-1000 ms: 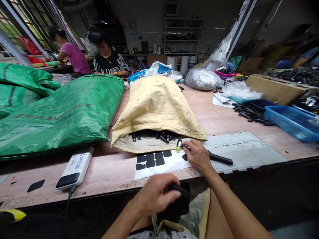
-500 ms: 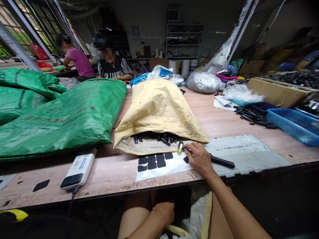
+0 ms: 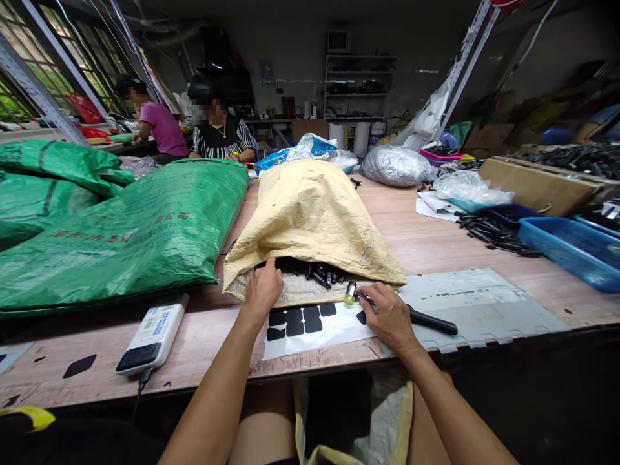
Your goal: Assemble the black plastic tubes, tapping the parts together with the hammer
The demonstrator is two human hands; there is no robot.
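Note:
My right hand is closed around the black handle of a small hammer, which has a shiny metal head and a yellow-green tip. It rests by the front edge of a yellow woven sack. At the left part of the sack's mouth is my left hand, its fingertips hidden among the dark contents. Black tube-like parts show inside the opening. Under the sack's lip lies a white sheet with several black rounded-square stickers.
A full green sack fills the left side, with a white power bank and its cable in front. Blue trays and loose black parts lie at right. Two people sit beyond. An open sack hangs below the table edge.
My left hand has come up from below the table edge to the sack's mouth. My right hand keeps its hold on the hammer, nearly in the same place.

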